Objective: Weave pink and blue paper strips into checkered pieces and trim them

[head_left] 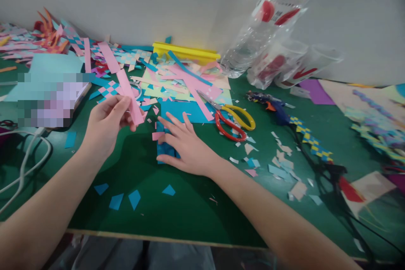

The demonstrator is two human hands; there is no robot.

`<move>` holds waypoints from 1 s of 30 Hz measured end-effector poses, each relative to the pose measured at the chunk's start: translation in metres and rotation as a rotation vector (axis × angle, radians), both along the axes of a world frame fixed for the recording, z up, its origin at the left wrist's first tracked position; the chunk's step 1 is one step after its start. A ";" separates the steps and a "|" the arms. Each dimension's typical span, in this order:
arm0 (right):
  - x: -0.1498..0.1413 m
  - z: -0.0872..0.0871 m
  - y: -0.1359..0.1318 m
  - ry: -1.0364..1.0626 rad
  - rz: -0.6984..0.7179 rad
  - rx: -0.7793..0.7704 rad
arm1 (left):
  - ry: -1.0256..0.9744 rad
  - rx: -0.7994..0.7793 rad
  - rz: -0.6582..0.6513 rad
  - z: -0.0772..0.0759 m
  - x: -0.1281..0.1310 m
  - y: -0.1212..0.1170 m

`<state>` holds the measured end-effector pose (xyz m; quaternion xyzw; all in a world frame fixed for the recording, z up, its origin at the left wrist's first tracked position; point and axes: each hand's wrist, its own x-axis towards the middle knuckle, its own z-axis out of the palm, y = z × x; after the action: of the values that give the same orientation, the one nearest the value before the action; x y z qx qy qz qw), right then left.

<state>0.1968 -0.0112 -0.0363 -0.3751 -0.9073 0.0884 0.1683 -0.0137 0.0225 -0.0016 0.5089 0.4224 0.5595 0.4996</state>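
Pinched between the thumb and fingers of my left hand (109, 120) is a long pink paper strip (125, 85), tilted up and away from me. My right hand (186, 145) lies with fingers spread over a small blue paper piece (163, 147) on the green table (139, 219). A short pink strip end (157, 136) sticks out from that piece on its left side. Much of the blue piece is hidden under my fingers. Scissors (232, 122) with one red and one yellow handle lie beyond my right hand, their blades over a blue sheet (174, 109).
A phone (60, 105) with a white cable (23, 164) lies at left. Behind are paper scraps (155, 80) and a yellow holder (185, 52). Wrapped plastic cups (268, 59) lean at the wall. A glue gun (275, 109) trails its black cord at right among small cuttings.
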 end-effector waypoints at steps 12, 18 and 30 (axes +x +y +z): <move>0.004 -0.003 0.004 0.078 -0.006 -0.035 | 0.114 0.030 0.037 -0.003 -0.002 0.001; 0.012 0.004 0.007 0.502 -0.190 0.158 | 0.181 0.110 0.151 -0.003 -0.005 0.004; 0.026 -0.010 0.026 0.507 -0.334 0.174 | 0.570 0.370 0.167 0.005 0.005 -0.015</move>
<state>0.2226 0.0143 -0.0468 -0.4691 -0.7665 0.0724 0.4327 -0.0086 0.0070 0.0033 0.6903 0.4766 0.5010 0.2130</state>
